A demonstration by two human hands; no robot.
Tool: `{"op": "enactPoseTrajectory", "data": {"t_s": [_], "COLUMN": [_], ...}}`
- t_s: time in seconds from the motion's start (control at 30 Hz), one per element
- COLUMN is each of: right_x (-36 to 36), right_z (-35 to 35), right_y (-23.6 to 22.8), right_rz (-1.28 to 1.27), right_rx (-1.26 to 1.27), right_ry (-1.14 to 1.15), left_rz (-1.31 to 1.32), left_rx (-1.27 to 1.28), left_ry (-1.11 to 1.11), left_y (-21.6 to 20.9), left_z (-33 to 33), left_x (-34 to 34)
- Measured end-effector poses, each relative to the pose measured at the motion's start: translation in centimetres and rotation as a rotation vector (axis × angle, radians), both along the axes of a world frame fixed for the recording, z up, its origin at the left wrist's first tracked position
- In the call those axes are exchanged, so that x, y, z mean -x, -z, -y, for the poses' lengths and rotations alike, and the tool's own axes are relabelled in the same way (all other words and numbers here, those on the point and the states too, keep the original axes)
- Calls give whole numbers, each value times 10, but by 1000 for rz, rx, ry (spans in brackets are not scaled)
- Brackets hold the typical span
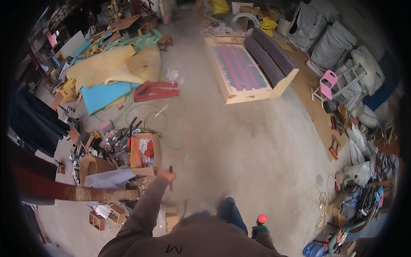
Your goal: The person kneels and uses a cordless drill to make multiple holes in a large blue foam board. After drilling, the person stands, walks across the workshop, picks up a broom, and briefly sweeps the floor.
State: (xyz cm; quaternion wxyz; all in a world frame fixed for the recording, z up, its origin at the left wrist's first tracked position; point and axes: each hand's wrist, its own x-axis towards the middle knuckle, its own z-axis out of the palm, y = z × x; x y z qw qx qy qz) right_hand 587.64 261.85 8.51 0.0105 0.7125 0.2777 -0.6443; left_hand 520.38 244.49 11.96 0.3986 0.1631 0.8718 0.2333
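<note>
My left hand (165,175) reaches forward at the end of a brown sleeve, its fingers closed round a slim dark stick-like tool (171,180) that stands nearly upright in the picture. An open cardboard box (156,150) with orange and white contents is the nearest thing beyond it. At the lower right, my right hand (259,231) is low beside my body and looks dark green, perhaps from a glove. A tool with a round red end (261,219) sticks up from it; the grip and exact kind are too small to make out.
Ahead on the concrete floor stands a wooden sofa frame (248,95) with pink straps and a dark padded back (269,51). Foam sheets (102,64), a red frame piece (154,91) and a green hose (147,118) lie left. A pink chair (328,83) and sacks line the right.
</note>
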Motion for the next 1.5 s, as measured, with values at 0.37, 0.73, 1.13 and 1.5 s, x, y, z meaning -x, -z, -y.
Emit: {"op": "enactPoseTrajectory", "data": {"t_s": [0.37, 0.73, 1.13, 1.5], "right_x": [259, 627, 871, 1159], "right_z": [-351, -739, -763, -936], "right_y": [27, 49, -10, 24], "right_rz": [-89, 68, 65, -55], "right_rx": [-358, -394, -39, -3], "right_ry": [-727, -480, -606, -423], "left_rz": [-89, 487, 63, 197], "left_rx": [454, 550, 118, 384], "left_ry": [369, -151, -360, 217], "left_y": [115, 112, 28, 2], "left_z": [-95, -194, -525, -774], "left_x": [136, 197, 864, 1093]}}
